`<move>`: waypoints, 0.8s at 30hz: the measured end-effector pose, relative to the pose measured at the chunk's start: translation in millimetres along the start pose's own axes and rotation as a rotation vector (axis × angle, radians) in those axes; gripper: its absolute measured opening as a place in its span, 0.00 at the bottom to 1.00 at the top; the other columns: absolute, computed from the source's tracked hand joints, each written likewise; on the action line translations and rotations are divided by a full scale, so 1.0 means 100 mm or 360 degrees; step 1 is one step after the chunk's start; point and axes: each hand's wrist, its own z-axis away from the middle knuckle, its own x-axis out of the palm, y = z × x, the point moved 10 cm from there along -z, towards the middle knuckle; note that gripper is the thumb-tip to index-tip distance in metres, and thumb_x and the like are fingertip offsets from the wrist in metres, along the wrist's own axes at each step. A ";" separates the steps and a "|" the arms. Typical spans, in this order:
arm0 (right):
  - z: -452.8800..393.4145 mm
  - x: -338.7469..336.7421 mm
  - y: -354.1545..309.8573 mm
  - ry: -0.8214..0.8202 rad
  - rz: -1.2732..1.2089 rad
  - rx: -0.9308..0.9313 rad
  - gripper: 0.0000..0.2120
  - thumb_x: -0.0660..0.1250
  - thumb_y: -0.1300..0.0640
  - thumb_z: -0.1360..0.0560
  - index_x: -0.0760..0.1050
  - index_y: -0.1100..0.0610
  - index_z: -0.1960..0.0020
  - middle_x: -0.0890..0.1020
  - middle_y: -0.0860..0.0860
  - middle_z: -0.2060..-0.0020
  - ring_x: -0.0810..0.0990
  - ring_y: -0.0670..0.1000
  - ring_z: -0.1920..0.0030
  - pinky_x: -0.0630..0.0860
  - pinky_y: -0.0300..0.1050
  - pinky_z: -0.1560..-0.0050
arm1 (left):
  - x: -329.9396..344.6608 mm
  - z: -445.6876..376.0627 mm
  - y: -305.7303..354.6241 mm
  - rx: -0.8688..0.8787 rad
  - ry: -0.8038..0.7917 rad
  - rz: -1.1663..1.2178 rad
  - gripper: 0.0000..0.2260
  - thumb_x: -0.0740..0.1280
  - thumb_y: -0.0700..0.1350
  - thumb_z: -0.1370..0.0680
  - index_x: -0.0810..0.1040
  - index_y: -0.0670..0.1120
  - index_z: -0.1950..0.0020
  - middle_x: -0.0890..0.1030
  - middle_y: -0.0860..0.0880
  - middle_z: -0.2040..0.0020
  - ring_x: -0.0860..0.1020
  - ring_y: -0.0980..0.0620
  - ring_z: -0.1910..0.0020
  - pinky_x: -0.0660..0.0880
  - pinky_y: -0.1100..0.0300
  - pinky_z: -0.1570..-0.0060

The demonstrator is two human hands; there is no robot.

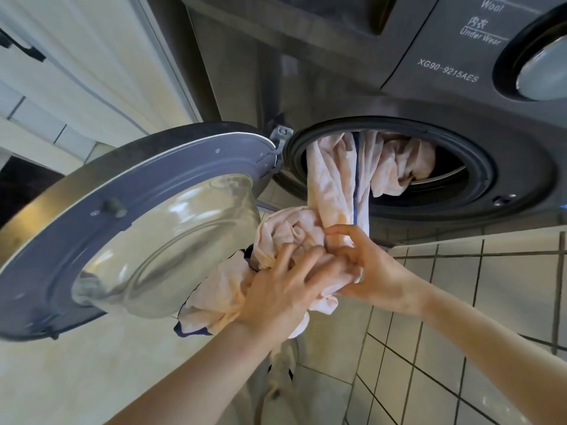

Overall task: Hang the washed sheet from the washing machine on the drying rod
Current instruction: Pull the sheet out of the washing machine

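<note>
Sheet (334, 179) trails from drum into both grips: left (285, 289), right (365, 265), clutching bunched cloth.

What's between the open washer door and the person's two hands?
In the head view, only the bunched sheet lies between the door and the left hand and right hand; both grip it.

**Cloth, metal, glass and tile at the machine**

The sheet (334, 179) was soft, crumpled pale pink cloth with a dark blue edge stripe. The washing machine (414, 96) had a matt grey metallic-looking front, and a dull dark rubber-like ring lined its opening. Its door (101, 234) carried a glossy clear bowl in a smooth blue-grey frame. The floor (460, 302) was glossy pale tile with dark grout.
</note>
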 end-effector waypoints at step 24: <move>-1.09 -0.22 0.64 -0.0467 0.2438 -0.0246 0.38 0.66 0.45 0.26 0.44 0.33 0.27 0.64 0.45 0.33 0.52 0.58 0.29 0.43 0.63 0.29 | 0.03 0.41 -0.47 -0.0425 -0.0240 0.0159 0.23 0.77 0.50 0.40 0.73 0.53 0.49 0.75 0.55 0.55 0.72 0.48 0.54 0.65 0.61 0.81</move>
